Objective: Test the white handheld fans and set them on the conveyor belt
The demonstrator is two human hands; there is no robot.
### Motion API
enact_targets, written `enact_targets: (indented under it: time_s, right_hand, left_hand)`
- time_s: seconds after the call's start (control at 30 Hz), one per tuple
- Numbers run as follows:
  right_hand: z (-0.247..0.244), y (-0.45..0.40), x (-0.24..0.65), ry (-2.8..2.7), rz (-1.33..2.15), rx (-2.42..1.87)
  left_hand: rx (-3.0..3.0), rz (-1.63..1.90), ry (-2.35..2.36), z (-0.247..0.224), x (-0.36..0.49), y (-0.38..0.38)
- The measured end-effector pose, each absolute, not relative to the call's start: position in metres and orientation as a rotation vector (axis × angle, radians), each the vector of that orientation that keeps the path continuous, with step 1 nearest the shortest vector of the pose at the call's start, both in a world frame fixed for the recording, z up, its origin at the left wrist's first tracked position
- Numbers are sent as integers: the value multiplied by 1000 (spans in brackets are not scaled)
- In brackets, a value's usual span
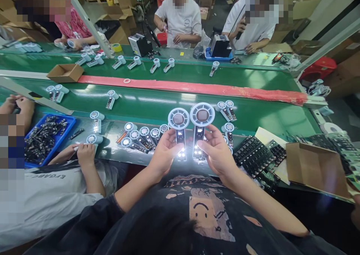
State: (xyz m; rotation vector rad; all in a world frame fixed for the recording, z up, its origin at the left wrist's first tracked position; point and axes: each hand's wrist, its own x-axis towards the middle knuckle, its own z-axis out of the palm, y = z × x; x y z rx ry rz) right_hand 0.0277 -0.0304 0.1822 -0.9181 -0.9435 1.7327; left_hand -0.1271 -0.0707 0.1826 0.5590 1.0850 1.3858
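Observation:
My left hand grips a light-blue handheld fan by its handle, fingers behind and thumb on the front. A second handheld fan is held upright in my right hand, its round head close beside the first. Both handles show bare circuit boards with bright white lights lit. Left of my hands, several similar fans lie in a group on the bench edge. Just right of my right hand lie more fans, partly hidden by that hand.
Black circuit-board panels and a cardboard box are at right. A blue tray of small dark parts stands left, by a co-worker's hands. Beyond runs a green conveyor with a red strip; other people work across it.

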Motion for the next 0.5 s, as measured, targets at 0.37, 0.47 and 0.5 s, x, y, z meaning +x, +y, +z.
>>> enact_targets:
  time_s: [0.37,0.47,0.5]
  right_hand:
    - [153,-12,11,-747,1849,-951]
    - [149,-2,5,-720,1887,-960]
    - [148,0,2,-711,1890,-967]
  left_hand:
    - [463,1417,1133,153,-139,-61]
    - [444,1400,1101,149,-145,-53]
    - [439,1397,1090,147,-147,-49]
